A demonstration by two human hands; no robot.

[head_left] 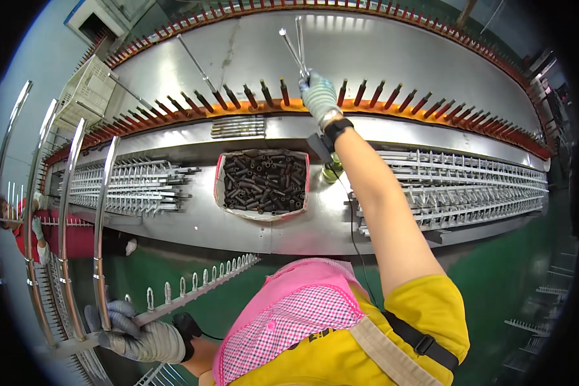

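My left hand [149,341], in a grey striped glove, is closed round a long metal rack bar [196,293] at the lower left. Small loops stand along that bar's right part. Several shiny metal tubes [104,219] rise from its left end beside my fingers. My right hand [320,96], gloved the same way, stretches far forward past a row of dark red pegs [285,92]. Its fingers close on slim shiny metal tubes [292,50], whose free ends spread apart. The lower ends of these tubes are hidden in the glove.
A box [219,183] of short dark sleeves [264,180] stands on the metal bench [238,235]. Hooked racks lie stacked to its right [457,186] and left [128,186]. A white crate [87,90] sits at the far left. Another person [29,228] works at the left edge.
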